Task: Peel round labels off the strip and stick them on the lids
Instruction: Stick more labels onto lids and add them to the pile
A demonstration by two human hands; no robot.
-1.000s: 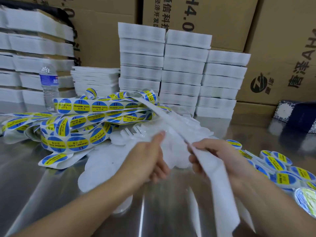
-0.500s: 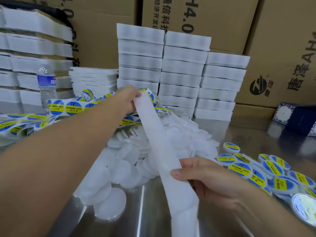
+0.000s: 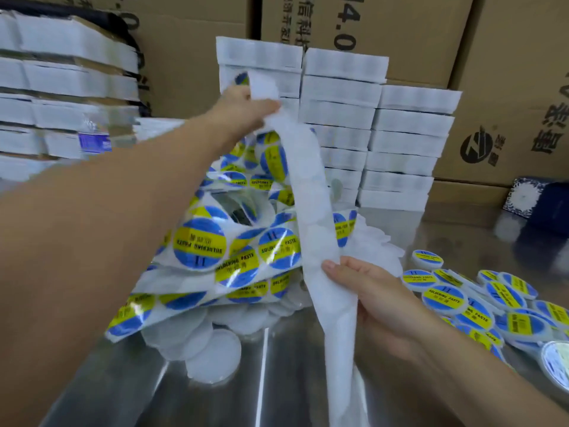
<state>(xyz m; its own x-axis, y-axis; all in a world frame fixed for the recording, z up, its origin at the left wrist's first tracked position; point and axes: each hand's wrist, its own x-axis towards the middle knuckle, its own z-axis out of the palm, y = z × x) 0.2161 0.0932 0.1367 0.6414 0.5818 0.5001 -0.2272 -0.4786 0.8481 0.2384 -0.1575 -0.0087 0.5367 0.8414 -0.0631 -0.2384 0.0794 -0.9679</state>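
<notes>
My left hand (image 3: pixel 243 110) is raised high and grips the white backing strip (image 3: pixel 311 195), with tangled loops of blue-and-yellow round labels (image 3: pixel 200 248) hanging below it. Lower down, my right hand (image 3: pixel 366 291) holds the same strip, thumb on its front, and the empty strip trails toward the near edge. Plain white lids (image 3: pixel 215 355) lie in a heap on the steel table under the labels. Lids that carry labels (image 3: pixel 443 298) are piled at the right.
Stacks of white boxes (image 3: pixel 338 118) stand behind the heap, with more stacks (image 3: pixel 61 87) at the left and brown cartons (image 3: pixel 508 87) along the back. A water bottle (image 3: pixel 94 140) stands at the left. A dark blue patterned box (image 3: pixel 545 201) sits at the far right.
My left hand has risen from the label heap to high above the table, lifting the strip and the tangled labels with it. My right hand slid along the strip and stays low.
</notes>
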